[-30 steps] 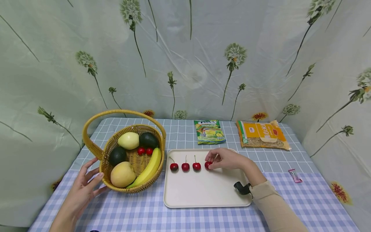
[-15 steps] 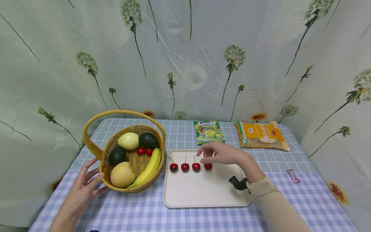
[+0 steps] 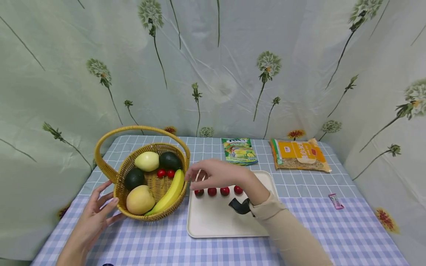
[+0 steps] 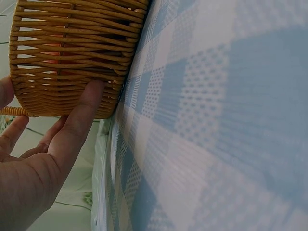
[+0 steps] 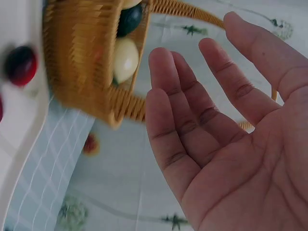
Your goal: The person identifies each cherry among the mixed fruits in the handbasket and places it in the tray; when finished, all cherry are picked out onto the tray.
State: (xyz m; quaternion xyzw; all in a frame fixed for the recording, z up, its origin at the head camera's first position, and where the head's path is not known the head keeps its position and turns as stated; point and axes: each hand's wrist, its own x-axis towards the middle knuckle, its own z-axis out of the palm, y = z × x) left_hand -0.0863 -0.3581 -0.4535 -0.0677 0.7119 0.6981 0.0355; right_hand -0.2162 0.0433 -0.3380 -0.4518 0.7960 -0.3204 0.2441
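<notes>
Basket (image 3: 154,218), left of frame. Tray (image 3: 219,218), centre; upper-left corner hidden by right hand (image 3: 217,174), which is empty, fingers loosely bent. Left hand (image 3: 96,214): fingers spread, touching basket. Four cherries (image 3: 224,191) on tray, stems partly hidden; two cherries (image 3: 161,173) in basket. Likely step: reaching back for another cherry; next calls for a fingertip pinch. Dark item (image 3: 108,264), bottom edge: cut off, unidentified.

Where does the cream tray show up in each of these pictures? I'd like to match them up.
Head: lower centre, just right of the basket, holding a row of four cherries, with the right hand over the tray.
Left wrist: not in it.
Right wrist: along the left edge, cut off by the frame.
Shared landmark: the wicker basket, left of centre in the head view, upper left in both wrist views.
</notes>
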